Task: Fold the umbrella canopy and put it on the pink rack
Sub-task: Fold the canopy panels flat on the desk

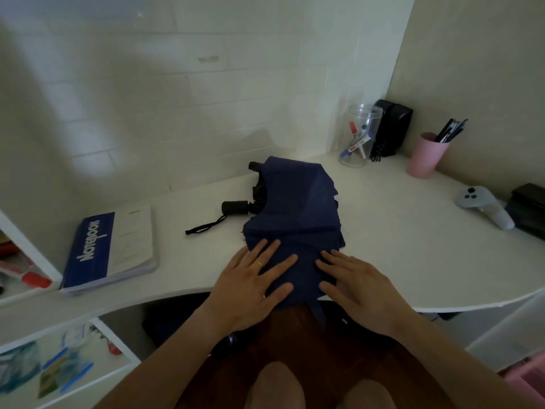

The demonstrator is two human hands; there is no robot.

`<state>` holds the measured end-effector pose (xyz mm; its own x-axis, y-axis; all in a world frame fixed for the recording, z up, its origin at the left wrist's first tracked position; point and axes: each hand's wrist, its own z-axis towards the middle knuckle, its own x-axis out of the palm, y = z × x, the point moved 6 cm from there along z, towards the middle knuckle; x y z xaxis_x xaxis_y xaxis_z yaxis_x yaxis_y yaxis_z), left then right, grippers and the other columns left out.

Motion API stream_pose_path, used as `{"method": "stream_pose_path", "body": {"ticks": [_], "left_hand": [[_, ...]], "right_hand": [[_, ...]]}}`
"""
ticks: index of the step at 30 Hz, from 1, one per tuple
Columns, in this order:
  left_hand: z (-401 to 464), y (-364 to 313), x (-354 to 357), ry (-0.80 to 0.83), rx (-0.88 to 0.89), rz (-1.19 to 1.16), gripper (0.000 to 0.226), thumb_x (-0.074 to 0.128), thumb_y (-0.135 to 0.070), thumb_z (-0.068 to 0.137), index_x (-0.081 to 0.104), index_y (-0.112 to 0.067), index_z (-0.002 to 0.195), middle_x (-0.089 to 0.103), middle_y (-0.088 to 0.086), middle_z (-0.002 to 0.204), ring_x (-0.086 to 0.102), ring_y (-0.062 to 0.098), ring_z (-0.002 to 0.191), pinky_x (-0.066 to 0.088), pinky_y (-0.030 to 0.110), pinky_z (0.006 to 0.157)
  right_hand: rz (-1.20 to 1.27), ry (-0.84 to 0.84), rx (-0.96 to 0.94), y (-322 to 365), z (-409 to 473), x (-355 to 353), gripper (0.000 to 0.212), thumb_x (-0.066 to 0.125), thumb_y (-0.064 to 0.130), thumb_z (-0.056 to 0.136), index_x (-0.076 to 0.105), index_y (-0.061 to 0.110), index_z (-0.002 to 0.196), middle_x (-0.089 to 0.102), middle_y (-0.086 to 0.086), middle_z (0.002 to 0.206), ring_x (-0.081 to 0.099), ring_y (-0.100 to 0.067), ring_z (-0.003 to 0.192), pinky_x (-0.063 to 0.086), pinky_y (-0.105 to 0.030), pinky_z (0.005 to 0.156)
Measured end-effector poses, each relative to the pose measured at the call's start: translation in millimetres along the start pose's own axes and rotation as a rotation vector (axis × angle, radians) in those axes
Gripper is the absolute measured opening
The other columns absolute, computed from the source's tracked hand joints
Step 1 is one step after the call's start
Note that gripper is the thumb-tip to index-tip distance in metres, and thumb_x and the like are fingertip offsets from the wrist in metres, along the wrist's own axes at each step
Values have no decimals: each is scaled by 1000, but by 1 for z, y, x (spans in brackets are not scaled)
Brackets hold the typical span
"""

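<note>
Pens point(450, 131) upright in pink cup point(424, 156); markers point(358, 140) in jar point(358, 137).

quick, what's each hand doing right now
Left hand: open, fingers straight, pressing flat on the navy umbrella canopy.
Right hand: open, fingers straight, pressing flat on the same canopy; holding nothing.

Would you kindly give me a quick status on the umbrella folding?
Left hand and right hand flat, pressing navy umbrella canopy on white desk. Canopy partly folded. Nothing blocking.
</note>
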<state>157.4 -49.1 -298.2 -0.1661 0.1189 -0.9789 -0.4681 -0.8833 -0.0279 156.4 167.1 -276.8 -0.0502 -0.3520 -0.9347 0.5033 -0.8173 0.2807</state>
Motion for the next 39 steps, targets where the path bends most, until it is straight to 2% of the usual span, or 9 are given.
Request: {"method": "stream_pose_path", "body": {"ticks": [4, 9, 14, 23, 26, 28, 31, 34, 39], "left_hand": [[-1, -1, -2, -3, -8, -31, 57, 12, -67, 102, -3, -53, 155, -4, -7, 170, -7, 16, 157, 0, 43, 127], [0, -2, -5, -22, -9, -24, 57, 10, -68, 102, -5, -53, 155, -6, -7, 169, -8, 16, 156, -3, 42, 124], [1, -4, -10, -50, 0, -7, 57, 14, -66, 103, 5, -49, 157, 3, -4, 170, 0, 19, 157, 2, 43, 123], [-8, -13, -18, -187, 22, -33, 56, 29, -59, 105, 36, -34, 155, 33, 5, 164, 31, 22, 150, 28, 45, 122], [-22, -9, -42, -413, -148, -303, 44, 53, -57, 97, 58, -27, 130, 62, -4, 129, 56, 10, 117, 48, 32, 99], [-27, 4, -63, -511, -446, -821, 38, 61, -58, 91, 57, -30, 116, 68, -4, 114, 64, 8, 100, 51, 27, 84], [-13, 6, -66, -377, -782, -1590, 48, 59, -62, 86, 46, -29, 119, 72, 13, 108, 75, 31, 91, 58, 40, 75], [2, -2, -68, -304, -816, -1739, 57, 71, -53, 86, 37, -30, 126, 69, 12, 112, 75, 32, 96, 63, 41, 77], [3, 1, -63, -361, -758, -1637, 39, 75, 1, 86, 55, -15, 116, 75, 19, 106, 74, 28, 98, 62, 32, 73]], "right_hand": [[417, -447, 318, -16, 62, -74, 22, 68, 50, 87, 74, 30, 94, 74, 12, 100, 67, -10, 95, 52, -28, 84], [832, -66, 660, -36, 139, -83, 44, 83, 43, 76, 71, 10, 103, 72, -3, 102, 66, -16, 88, 50, -25, 66], [1002, -88, 541, -33, 140, -89, 23, 87, 10, 73, 74, 14, 93, 71, -7, 99, 64, -19, 88, 50, -31, 76], [1153, -94, 347, -16, 74, -82, 13, 76, 10, 85, 67, 15, 91, 74, -17, 109, 66, -24, 97, 48, -45, 96], [1123, -121, 295, -11, 58, -76, 12, 72, 5, 88, 62, 5, 92, 76, -13, 101, 69, -18, 90, 51, -30, 85], [1106, -136, 284, -11, 49, -71, 20, 73, -1, 85, 56, -5, 94, 75, -13, 97, 69, -19, 88, 52, -26, 79], [1078, -120, 261, -13, 36, -60, 30, 75, -8, 80, 56, -4, 102, 74, -22, 101, 71, -23, 91, 55, -29, 81], [1017, -63, 271, -11, 26, -50, 40, 80, -5, 77, 60, 7, 109, 78, -10, 102, 73, -20, 100, 52, -29, 91], [886, -55, 297, -11, 21, -44, 35, 85, 8, 76, 73, 20, 107, 79, 8, 97, 71, -6, 95, 47, -23, 95]]}}
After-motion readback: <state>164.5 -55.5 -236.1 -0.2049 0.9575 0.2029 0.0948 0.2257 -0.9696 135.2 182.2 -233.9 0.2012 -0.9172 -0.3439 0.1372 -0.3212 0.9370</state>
